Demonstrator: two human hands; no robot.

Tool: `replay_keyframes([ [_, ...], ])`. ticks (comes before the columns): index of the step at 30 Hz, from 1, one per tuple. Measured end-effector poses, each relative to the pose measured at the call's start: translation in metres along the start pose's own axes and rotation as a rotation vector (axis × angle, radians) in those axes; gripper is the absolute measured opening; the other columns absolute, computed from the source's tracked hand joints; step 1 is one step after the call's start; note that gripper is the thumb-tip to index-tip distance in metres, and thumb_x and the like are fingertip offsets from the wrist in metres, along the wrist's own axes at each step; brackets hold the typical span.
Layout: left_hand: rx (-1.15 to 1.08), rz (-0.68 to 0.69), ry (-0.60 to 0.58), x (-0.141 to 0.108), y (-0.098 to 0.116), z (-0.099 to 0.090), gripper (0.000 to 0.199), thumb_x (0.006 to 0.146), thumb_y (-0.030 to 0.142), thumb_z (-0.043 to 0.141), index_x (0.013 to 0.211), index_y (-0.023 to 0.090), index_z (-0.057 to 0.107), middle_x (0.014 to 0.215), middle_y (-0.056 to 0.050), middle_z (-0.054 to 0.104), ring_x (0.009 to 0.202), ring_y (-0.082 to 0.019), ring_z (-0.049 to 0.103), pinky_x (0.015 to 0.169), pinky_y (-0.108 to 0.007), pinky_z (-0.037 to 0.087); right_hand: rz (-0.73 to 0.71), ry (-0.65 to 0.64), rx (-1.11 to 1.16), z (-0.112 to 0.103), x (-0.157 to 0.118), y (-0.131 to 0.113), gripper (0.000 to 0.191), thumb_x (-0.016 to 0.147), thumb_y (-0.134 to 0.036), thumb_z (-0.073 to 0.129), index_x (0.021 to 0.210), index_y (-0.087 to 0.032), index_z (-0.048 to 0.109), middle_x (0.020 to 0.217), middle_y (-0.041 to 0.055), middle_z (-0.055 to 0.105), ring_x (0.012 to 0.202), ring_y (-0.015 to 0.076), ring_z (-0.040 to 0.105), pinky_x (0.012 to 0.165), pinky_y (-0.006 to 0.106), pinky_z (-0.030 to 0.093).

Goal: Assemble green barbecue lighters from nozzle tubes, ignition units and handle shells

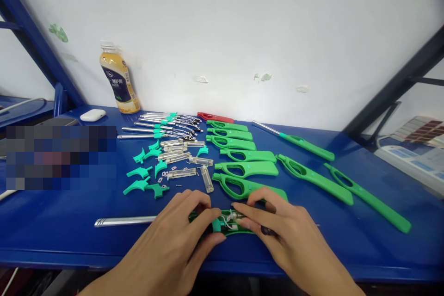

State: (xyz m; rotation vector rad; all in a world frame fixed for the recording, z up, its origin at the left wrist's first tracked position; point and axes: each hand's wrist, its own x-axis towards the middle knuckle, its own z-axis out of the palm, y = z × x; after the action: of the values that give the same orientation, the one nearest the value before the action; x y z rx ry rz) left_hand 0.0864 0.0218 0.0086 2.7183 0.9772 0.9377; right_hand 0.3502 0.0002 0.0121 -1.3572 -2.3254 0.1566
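On the blue tabletop (69, 236), left hand (182, 229) clamps hollow green casing (243, 232), right hand (282, 224) pinching metal fitting (237, 215).

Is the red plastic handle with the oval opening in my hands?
No, the left hand and right hand are at a green plastic casing, while the red handle lies near the wall.

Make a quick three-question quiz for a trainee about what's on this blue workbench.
1. True or false: the bottle has a white cap.
2. Which colour is the rearmost casing: A green, B red, C yellow?
3. What juts out leftward past the left grip, which holds the open green casing?

Key: 1. True. 2. B, red. 3. A silvery tube.
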Motion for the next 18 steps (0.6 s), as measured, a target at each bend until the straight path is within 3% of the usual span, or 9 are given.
replay_keyframes([
  [5,-0.023,-0.012,-0.023,-0.0023,0.0005,-0.0013,0.018,0.116,0.019,0.048,0.127,0.025,0.061,0.117,-0.006,0.064,0.098,-0.022,0.068,0.082,-0.034,0.062,0.002,-0.005,0.004,-0.0016,-0.0003,-0.0013,0.030,0.118,-0.034,0.052,0.140,-0.041,0.072,0.120,-0.0005,0.067,0.077,0.0120,0.072,0.061,0.028,0.050],
  [10,-0.045,-0.037,-0.061,-0.0013,-0.0002,-0.0024,0.013,0.114,0.018,0.051,0.119,0.025,0.061,0.115,-0.006,0.063,0.099,-0.022,0.068,0.086,-0.034,0.062,0.007,-0.002,0.019,-0.0020,0.0012,-0.0023,0.030,0.117,-0.034,0.054,0.141,-0.041,0.072,0.120,-0.0010,0.068,0.078,0.0114,0.072,0.062,0.027,0.050],
  [18,0.076,0.072,-0.027,0.0027,0.0012,-0.0013,0.024,0.114,0.012,0.046,0.129,0.023,0.061,0.116,-0.006,0.069,0.096,-0.023,0.068,0.087,-0.037,0.060,-0.002,0.003,0.026,-0.0013,-0.0015,-0.0011,0.032,0.118,-0.036,0.053,0.144,-0.042,0.071,0.120,-0.0015,0.069,0.078,0.0109,0.072,0.062,0.028,0.050],
])
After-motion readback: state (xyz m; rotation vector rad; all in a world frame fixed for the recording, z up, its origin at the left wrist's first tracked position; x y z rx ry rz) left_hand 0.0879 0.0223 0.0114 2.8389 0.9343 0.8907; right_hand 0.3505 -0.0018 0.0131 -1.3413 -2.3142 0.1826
